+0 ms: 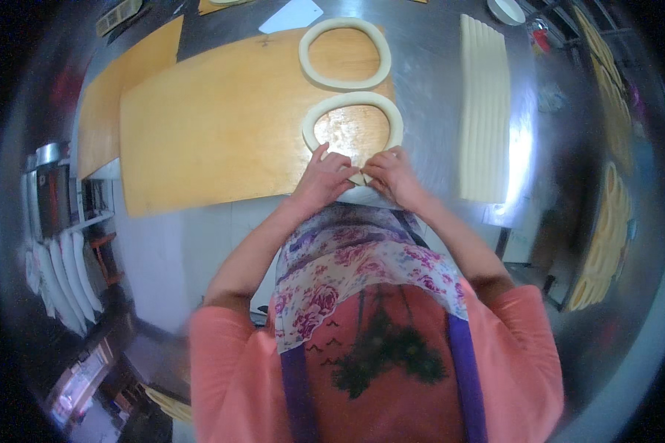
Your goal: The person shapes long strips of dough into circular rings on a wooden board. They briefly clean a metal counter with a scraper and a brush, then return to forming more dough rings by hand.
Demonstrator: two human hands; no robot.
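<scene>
A pale dough ring (353, 103) lies on the near right corner of a wooden board (214, 125). My left hand (325, 177) and my right hand (391, 173) meet at the ring's near end, fingers pinching the two dough ends together at the board's edge. A second, closed dough ring (345, 53) lies just beyond it on the same board. I wear an orange shirt and a flowered apron.
A row of several long dough strips (484, 111) lies on the steel table (436, 74) to the right. A white scraper (292, 16) rests beyond the board. Trays with shaped dough rings (606, 236) stand at far right. White plates (59, 273) are stacked at lower left.
</scene>
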